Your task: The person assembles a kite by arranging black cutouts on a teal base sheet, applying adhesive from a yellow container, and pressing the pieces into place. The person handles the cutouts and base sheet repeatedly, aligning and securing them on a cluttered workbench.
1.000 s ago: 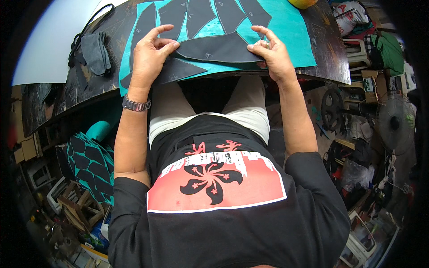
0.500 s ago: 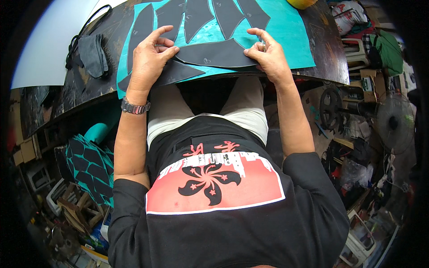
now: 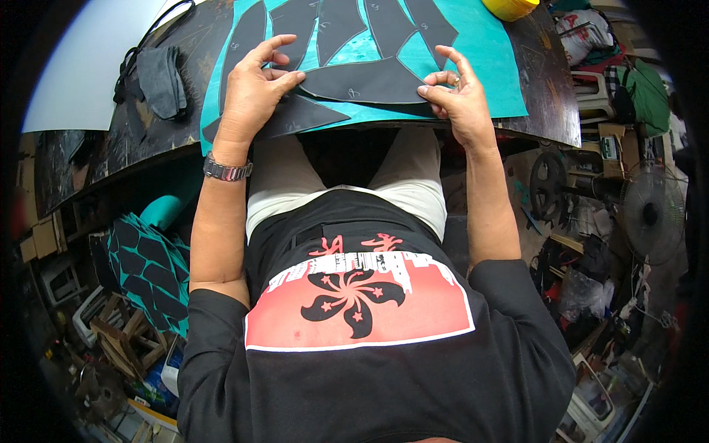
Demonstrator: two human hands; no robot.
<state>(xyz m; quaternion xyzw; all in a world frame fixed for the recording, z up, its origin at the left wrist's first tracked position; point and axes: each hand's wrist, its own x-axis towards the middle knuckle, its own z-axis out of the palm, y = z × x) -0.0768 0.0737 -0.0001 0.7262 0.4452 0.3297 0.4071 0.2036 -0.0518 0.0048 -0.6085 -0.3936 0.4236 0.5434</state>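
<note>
on teal sheet (image 3: 484, 70): hands (both) (image 3: 255, 92) on black piece (image 3: 365, 81)

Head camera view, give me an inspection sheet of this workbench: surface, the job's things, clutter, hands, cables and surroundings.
Surface: dark worn workbench, partly covered by a teal sheet.
Job's things: curved black cut piece lying on the teal sheet; more black pieces fanned out above it.
Clutter: grey cloth at the left; yellow object at the top edge.
Hands: left hand has fingertips on the curved piece's left end; right hand pinches its right end. Wristwatch on the left wrist.
Cables: black cord looped by the cloth.
Surroundings: fan at the right; stack of teal-and-black panels below left; crowded floor.
</note>
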